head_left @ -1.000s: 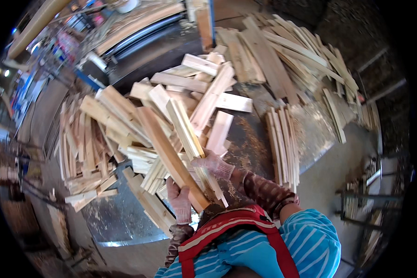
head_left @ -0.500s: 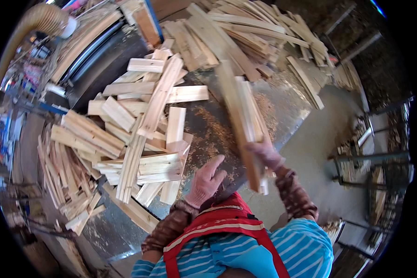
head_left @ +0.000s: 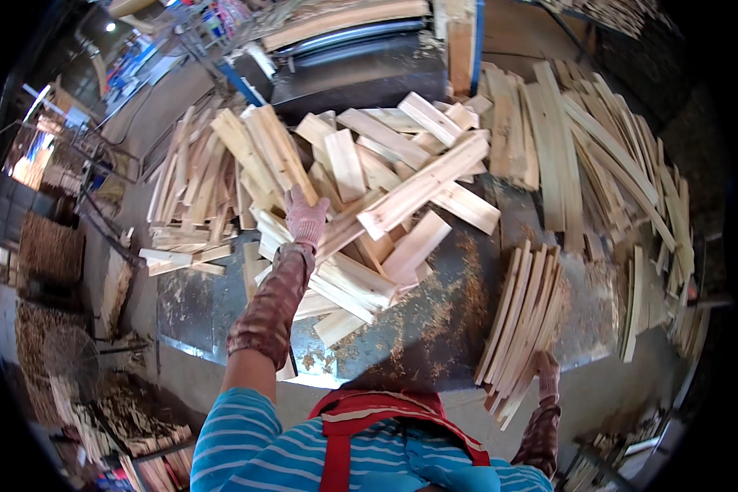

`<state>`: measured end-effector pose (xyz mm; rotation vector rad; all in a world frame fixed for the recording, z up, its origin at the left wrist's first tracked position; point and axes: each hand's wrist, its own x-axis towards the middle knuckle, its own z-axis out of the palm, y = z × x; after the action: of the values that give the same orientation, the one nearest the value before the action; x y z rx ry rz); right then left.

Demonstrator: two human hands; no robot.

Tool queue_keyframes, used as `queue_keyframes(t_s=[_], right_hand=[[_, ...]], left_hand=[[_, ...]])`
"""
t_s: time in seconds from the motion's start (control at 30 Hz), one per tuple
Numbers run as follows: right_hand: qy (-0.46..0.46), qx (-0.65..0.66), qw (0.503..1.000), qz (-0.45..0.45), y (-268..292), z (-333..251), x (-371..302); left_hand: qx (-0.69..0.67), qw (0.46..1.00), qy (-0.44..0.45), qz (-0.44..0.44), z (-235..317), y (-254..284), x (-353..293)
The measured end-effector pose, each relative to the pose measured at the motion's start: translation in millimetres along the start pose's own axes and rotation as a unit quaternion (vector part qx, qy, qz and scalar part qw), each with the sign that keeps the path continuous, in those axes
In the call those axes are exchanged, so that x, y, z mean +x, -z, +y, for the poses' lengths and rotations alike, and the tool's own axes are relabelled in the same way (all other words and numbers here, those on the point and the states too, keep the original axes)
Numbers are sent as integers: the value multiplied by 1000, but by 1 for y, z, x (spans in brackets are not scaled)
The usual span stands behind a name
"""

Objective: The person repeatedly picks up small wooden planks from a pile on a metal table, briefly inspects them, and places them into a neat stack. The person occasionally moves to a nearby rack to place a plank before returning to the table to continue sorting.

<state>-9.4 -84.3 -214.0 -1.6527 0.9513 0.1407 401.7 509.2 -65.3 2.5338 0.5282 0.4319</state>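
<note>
My left hand, in a pale pinkish glove, reaches into a loose heap of planed wooden boards. Its fingers are spread at the near end of a long wooden board and touch it. Low on the right, my gloved right hand is closed against the near end of a row of wooden boards. These boards stand side by side, their near ends jutting past the table edge; the far fingers are partly hidden. Across the middle of the heap lies a wide pale board on top of the others.
Wood shavings litter the dark metal table. Behind the heap stands a machine with a roller. Long boards are piled at the back right, and thin strips at the left. A rack of wood stands lower left.
My view has swung left. The right hand has set its board down with the upright row. My left hand has moved from the near table edge forward onto the heap.
</note>
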Motion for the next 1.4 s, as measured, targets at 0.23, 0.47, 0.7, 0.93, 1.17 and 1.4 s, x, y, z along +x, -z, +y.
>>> queue_keyframes(t_s=[0.23, 0.47, 0.7, 0.93, 1.17, 1.4], right_hand=[[-22, 35, 999, 21, -12, -11, 6], [117, -4, 978, 174, -24, -63, 34], [343, -53, 938, -13, -207, -292, 32], [447, -208, 823, -282, -424, -449, -70], [330, 170, 836, -405, -443, -469, -103], [101, 299, 869, -382, -373, -328, -36]], left_hand=[[-50, 982, 180, 32, -33, -9, 50], [-61, 959, 277, -4, -20, -16, 79], [-271, 935, 228, -18, -45, -41, 99], [-415, 908, 41, 49, 8, 30, 75], [-644, 720, -40, -258, 109, 125, 18], [-443, 774, -1, -453, 106, 83, -104]])
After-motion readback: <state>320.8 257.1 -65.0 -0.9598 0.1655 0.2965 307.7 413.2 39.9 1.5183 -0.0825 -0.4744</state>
